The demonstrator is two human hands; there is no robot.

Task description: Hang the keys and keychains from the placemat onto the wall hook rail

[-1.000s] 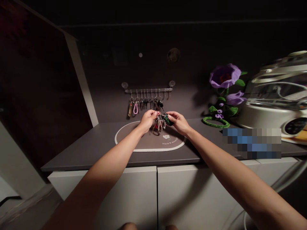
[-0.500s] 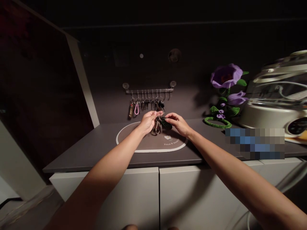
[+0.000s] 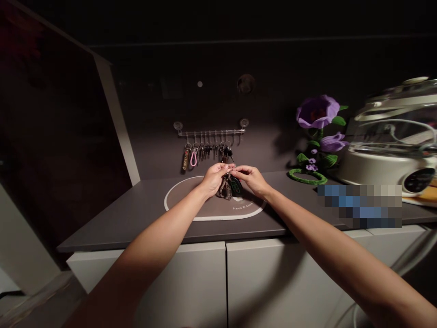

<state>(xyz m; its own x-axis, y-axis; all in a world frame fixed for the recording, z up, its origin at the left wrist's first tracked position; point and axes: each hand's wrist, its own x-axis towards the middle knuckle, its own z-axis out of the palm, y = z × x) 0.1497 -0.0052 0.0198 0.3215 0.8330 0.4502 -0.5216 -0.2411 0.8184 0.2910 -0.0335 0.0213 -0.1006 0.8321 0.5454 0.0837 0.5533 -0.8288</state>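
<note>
Both of my hands meet above an oval brown mat [image 3: 191, 207] with a white border. My left hand [image 3: 212, 179] is closed, its thumb and finger pinching the top of a key bunch [image 3: 224, 189], which looks like a braided, brownish keychain. From the right, my right hand [image 3: 251, 179] pinches at the same top point, its fingertips close to the left ones. A dark key fob [image 3: 236, 186] with green markings dangles below the fingertips. The ring itself is mostly hidden by my fingers.
Behind my hands, a clear hook rail [image 3: 211, 133] on suction cups carries several keys, a brown tag [image 3: 185, 160] and a pink loop [image 3: 193, 158]. Purple artificial flowers [image 3: 317, 113] and a cream appliance [image 3: 372, 171] stand to the right. White cabinet doors [image 3: 180, 287] lie below the counter.
My right hand has shifted left from the dark fob up to the top of the bunch, beside my left fingertips. The fob now hangs lower with its green markings showing.
</note>
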